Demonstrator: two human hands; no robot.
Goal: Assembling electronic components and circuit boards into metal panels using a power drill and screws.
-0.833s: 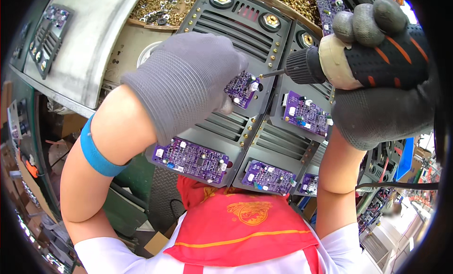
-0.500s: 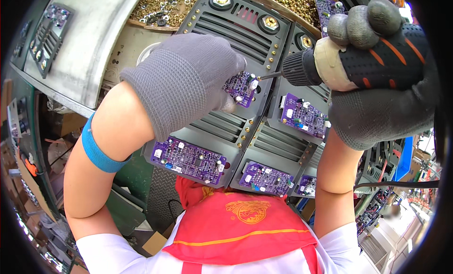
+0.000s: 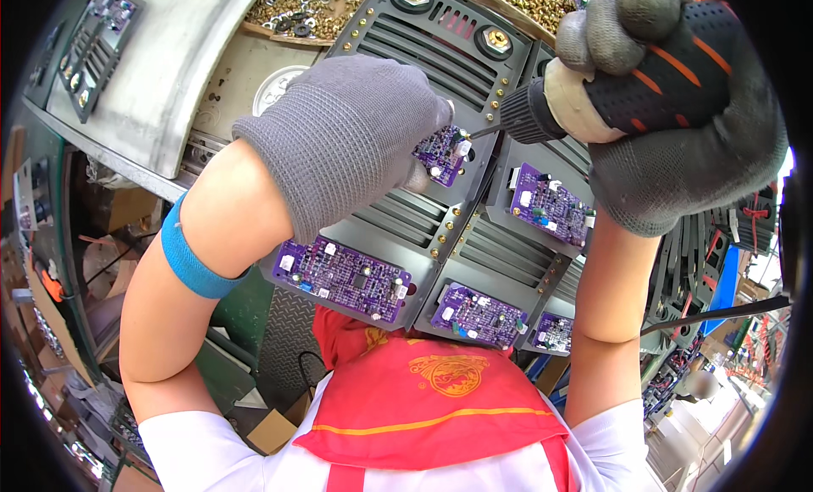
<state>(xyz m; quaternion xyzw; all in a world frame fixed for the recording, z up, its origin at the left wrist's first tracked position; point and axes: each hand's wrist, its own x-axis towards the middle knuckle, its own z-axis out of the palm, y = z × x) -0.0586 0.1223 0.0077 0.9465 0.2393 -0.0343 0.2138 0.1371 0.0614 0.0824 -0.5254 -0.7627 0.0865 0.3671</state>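
Note:
My left hand [image 3: 351, 136], in a grey knit glove, is closed with its fingertips on a purple circuit board [image 3: 441, 159]. The board lies on a dark grey slotted metal panel [image 3: 381, 231], partly covered by my fingers. Wrapped in my gloved right hand [image 3: 677, 183] is a black power screwdriver [image 3: 656, 90] with orange stripes and a pale band near its nose. Its thin bit reaches leftward to the board's upper right corner, beside a white connector. Whether the tip sits in a screw is too small to tell.
More purple boards sit on neighbouring panels, one at the near left [image 3: 343, 279], another at the right [image 3: 549, 206]. Beyond the panels stands a tray of small brass hardware [image 3: 292, 5]. A round white lid-like piece [image 3: 275, 87] lies left of my hand. A dark cable [image 3: 720, 312] runs at right.
The screwdriver and my right hand have shifted slightly up and left, with the bit still at the same board corner. My left hand keeps its place on the board; the whole view has shifted a little.

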